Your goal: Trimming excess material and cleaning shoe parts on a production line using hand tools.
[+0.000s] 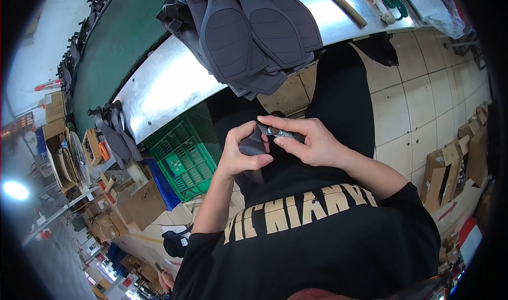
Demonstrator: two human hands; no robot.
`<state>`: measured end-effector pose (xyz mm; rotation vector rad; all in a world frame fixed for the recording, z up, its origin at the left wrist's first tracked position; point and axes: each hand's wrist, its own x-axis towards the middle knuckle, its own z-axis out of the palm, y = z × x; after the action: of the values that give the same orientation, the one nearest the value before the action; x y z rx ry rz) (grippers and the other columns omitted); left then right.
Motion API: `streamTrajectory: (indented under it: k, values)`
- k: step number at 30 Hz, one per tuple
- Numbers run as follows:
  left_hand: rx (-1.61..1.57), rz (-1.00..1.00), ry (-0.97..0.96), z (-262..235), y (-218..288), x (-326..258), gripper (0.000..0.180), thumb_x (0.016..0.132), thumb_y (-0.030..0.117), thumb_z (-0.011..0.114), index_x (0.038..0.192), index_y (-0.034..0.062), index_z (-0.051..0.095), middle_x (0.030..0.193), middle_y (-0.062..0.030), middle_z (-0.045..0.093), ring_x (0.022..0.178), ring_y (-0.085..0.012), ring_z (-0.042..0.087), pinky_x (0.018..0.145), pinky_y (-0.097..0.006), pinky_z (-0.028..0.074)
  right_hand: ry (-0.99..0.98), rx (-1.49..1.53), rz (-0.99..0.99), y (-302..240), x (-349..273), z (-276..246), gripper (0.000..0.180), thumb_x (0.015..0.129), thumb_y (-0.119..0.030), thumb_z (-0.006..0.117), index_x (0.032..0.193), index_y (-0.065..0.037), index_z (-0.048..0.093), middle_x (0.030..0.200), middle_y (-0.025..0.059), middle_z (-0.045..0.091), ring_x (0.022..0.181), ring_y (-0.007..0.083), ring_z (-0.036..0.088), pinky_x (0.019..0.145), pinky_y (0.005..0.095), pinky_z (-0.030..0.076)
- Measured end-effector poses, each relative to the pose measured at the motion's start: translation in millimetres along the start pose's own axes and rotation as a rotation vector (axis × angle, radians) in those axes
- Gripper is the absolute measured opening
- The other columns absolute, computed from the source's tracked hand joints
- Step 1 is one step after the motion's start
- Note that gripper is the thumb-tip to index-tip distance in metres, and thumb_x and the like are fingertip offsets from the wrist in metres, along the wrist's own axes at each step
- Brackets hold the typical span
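Above my lap, my left hand (pixel 241 150) is closed around a dark grey, rubbery-looking piece (pixel 252 146), which bends in a curve between thumb and fingers. My right hand (pixel 308 139) grips a small metal hand tool with a dark handle (pixel 277 132); its exact kind is hard to make out. The metal end of this tool touches or nearly touches the upper edge of the grey piece. Beyond my hands, a pile of dark grey, paddle-shaped rubber parts (pixel 227 40) hangs over the near edge of the metal worktable (pixel 182 80).
Left of my legs stands a green plastic crate (pixel 182 159). More grey parts with straps (pixel 114 133) lie at the table's left end, beside a green belt surface (pixel 119 46). A wooden-handled tool (pixel 346 7) rests at the far right. Cardboard boxes (pixel 442 173) line the right floor.
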<state>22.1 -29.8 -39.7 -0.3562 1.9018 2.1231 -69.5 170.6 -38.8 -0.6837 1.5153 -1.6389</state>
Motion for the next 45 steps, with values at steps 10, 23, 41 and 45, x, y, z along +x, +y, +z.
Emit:
streamTrajectory:
  k: [10,23,41,45]
  values:
    - [-0.036,-0.049,0.041,-1.1,-5.9,1.8,0.04,0.06,0.023,0.083,0.085,0.0027,0.059,0.075,-0.0008,0.06,0.069,-0.0071,0.056,0.064,-0.022,0.044,0.173,-0.725,-0.266,5.2,0.5,5.1,0.052,0.084,-0.008,0.068,0.134,-0.02,0.06,0.07,0.0048,0.052,0.058,0.0185,0.055,0.053,0.0298,0.048]
    - [0.055,-0.225,0.062,0.1,8.4,-0.9,0.036,0.063,0.024,0.084,0.082,0.0028,0.062,0.077,0.0002,0.061,0.072,-0.0072,0.055,0.067,-0.023,0.044,0.247,-0.463,-0.154,-6.7,7.6,-24.5,0.048,0.089,-0.003,0.061,0.136,-0.014,0.057,0.084,0.0055,0.063,0.067,0.0121,0.057,0.062,0.0259,0.047]
    - [0.214,-0.132,0.1,15.2,16.4,-2.4,0.043,0.06,0.027,0.086,0.085,0.0018,0.061,0.078,-0.0013,0.061,0.074,-0.0081,0.055,0.067,-0.023,0.045,-0.12,0.172,0.15,-1.0,0.3,-14.7,0.048,0.092,0.0,0.057,0.139,-0.003,0.046,0.115,0.0071,0.061,0.102,0.0095,0.059,0.09,0.0263,0.047]
    - [0.222,-0.132,0.099,16.0,16.6,-2.2,0.044,0.06,0.027,0.086,0.084,0.0015,0.061,0.078,-0.0015,0.061,0.072,-0.0081,0.055,0.066,-0.023,0.045,-0.12,0.193,0.144,-1.1,-0.6,-14.8,0.047,0.092,0.0,0.058,0.138,-0.003,0.047,0.115,0.0071,0.061,0.101,0.0095,0.059,0.089,0.0262,0.047]
